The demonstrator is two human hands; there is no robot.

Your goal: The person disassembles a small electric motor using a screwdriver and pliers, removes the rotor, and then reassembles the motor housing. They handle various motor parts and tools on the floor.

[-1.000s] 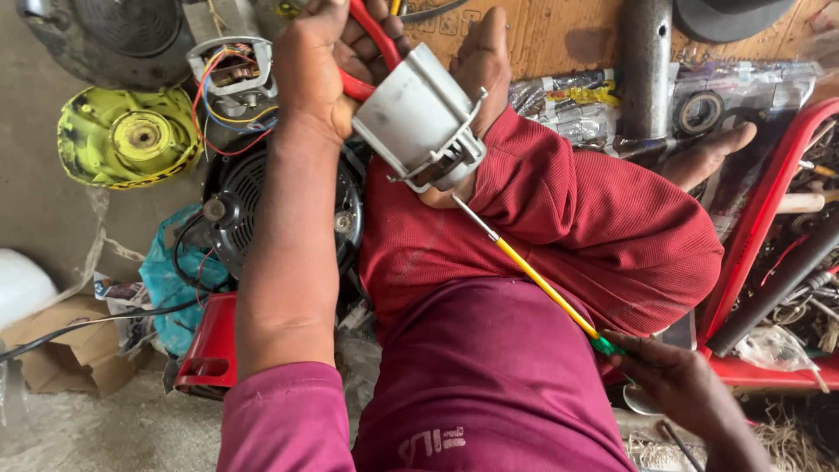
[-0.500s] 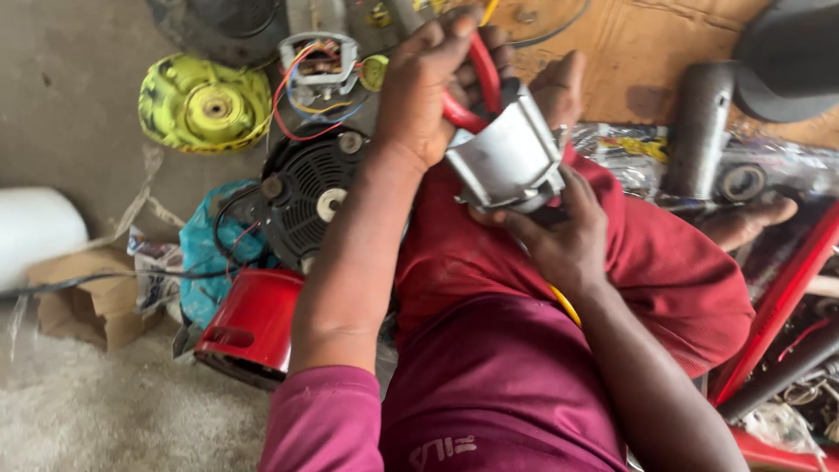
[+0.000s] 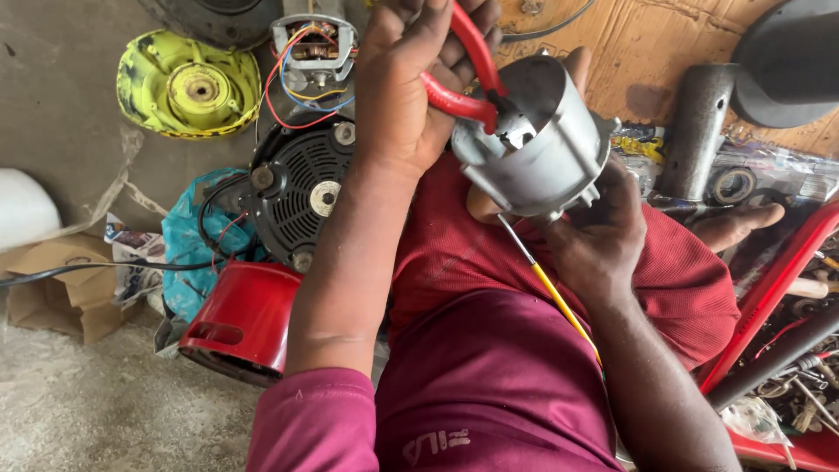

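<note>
- Head view looks down on a seated person's lap, where the left hand (image 3: 411,96) is closed around the red handles of a pair of pliers (image 3: 463,83) whose nose bites on a fitting at the rim of a grey metal motor housing (image 3: 542,149).
- Right hand (image 3: 603,232) cups the housing from below and beside, fingers (image 3: 625,188) wrapped against its wall, holding it just above the red-clad knee (image 3: 690,280).
- Yellow-handled screwdriver (image 3: 559,301) lies slanted under the housing, its shaft running past the right wrist; whether that hand also pinches it I cannot tell.
- Housing looks like cast or pressed metal: stiff, fairly heavy for its bulk, smooth and likely slippery on the rounded wall, so the surest hold is a full wrap around the barrel with the palm under the closed end.
- Lugs and rim edges look sharp, and are better kept off the fingertips.
- Floor to the left carries a black vented motor cover (image 3: 301,188), a red cup-shaped casing (image 3: 236,319), a yellow-green round cover (image 3: 188,83) and a wired motor core (image 3: 315,44).
</note>
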